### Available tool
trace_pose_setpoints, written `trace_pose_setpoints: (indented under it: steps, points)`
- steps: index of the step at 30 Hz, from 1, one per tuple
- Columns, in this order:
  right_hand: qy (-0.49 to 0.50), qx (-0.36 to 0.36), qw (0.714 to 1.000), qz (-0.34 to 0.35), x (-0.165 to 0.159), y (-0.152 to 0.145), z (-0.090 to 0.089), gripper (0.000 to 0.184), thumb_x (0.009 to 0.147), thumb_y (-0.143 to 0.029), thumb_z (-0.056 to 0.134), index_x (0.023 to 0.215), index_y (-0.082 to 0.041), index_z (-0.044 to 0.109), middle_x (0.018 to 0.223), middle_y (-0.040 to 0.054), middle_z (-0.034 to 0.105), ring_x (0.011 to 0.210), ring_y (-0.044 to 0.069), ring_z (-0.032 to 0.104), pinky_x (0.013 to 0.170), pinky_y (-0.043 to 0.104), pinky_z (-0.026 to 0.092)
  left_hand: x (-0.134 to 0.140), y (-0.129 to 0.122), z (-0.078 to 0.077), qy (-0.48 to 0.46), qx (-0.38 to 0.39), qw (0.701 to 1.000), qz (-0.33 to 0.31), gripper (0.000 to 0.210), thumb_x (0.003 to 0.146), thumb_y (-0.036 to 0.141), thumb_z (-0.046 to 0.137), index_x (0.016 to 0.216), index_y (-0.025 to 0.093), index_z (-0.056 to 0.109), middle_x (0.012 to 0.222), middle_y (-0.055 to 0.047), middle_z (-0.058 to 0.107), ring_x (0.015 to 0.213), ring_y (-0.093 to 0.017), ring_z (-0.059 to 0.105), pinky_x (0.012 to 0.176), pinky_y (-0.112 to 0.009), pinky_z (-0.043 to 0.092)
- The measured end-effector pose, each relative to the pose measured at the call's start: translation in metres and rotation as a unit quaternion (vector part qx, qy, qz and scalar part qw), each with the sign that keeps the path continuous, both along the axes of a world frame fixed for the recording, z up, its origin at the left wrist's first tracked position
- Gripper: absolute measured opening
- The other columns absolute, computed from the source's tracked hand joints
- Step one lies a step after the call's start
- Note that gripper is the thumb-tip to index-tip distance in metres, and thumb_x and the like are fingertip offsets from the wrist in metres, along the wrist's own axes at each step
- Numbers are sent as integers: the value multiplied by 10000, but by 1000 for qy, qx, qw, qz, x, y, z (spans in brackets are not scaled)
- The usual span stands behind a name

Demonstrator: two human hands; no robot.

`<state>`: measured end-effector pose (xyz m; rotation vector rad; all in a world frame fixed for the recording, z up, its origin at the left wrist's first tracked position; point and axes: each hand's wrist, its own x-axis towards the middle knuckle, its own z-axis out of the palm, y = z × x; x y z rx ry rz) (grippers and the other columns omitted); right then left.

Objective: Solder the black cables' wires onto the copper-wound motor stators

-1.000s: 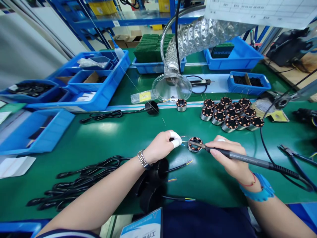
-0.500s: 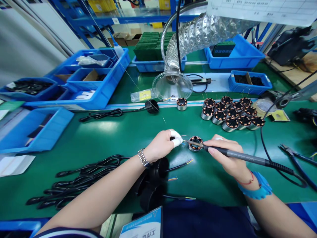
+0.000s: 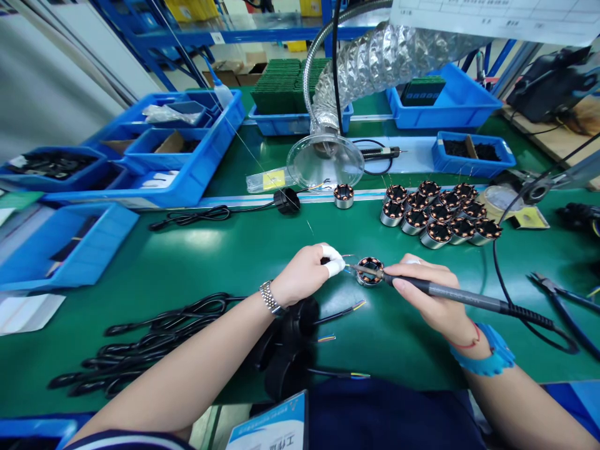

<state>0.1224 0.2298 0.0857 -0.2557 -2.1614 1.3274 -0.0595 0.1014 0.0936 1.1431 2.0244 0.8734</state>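
Note:
My right hand (image 3: 429,290) is closed around a soldering iron (image 3: 462,297), whose tip points left across a copper-wound motor stator (image 3: 370,272) on the green bench. With white finger covers on, my left hand (image 3: 313,269) pinches the end of a black cable with thin coloured wires (image 3: 347,267), close to the iron's tip. The wires lie just left of the stator; their exact contact with the tip is too small to make out. Below my left wrist sit several black round housings (image 3: 288,369) with bundled black cables (image 3: 154,344) and bare coloured wire ends.
Several stators (image 3: 440,215) stand grouped at the right, and a single stator (image 3: 344,196) stands near a clear fume funnel (image 3: 325,159). Pliers (image 3: 557,300) lie at far right. Blue bins (image 3: 187,169) line the left and back. A thin wire hangs down over the bench.
Both hands, the soldering iron and the wires hold almost the same position. The whole view has shifted very slightly.

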Motion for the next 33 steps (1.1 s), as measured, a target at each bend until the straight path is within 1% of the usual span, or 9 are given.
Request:
trace_pose_setpoints:
  steps: [7, 17, 26, 33]
  points:
    - [9, -11, 1000, 0, 2, 1, 2, 198, 749, -122, 570, 900, -209, 664, 734, 37, 629, 638, 143, 514, 583, 309, 429, 0, 0, 2, -1, -3, 1000, 1, 164, 728, 260, 480, 683, 163, 605, 788, -17, 611, 711, -152, 553, 663, -268, 416]
    - [7, -5, 1000, 9, 0, 0, 2, 212, 737, -102, 576, 900, -204, 664, 713, 27, 623, 635, 136, 509, 583, 298, 421, 1, 1, 3, 5, -3, 1000, -2, 159, 726, 241, 479, 678, 161, 608, 780, -15, 610, 714, -152, 556, 668, -265, 412]
    - [10, -9, 1000, -6, 2, 1, 1, 182, 742, -133, 574, 882, -201, 670, 691, 34, 616, 608, 143, 507, 561, 303, 425, -1, 0, 0, -2, -1, 1000, 2, 163, 731, 259, 479, 682, 162, 600, 774, -14, 605, 693, -146, 542, 649, -261, 402]
    - [12, -8, 1000, -11, 2, 2, 1, 188, 751, -143, 568, 898, -208, 664, 729, 38, 631, 618, 145, 514, 564, 307, 431, -1, 1, 1, -1, -1, 1000, 6, 163, 727, 264, 486, 672, 165, 604, 780, -15, 618, 709, -153, 555, 660, -266, 410]
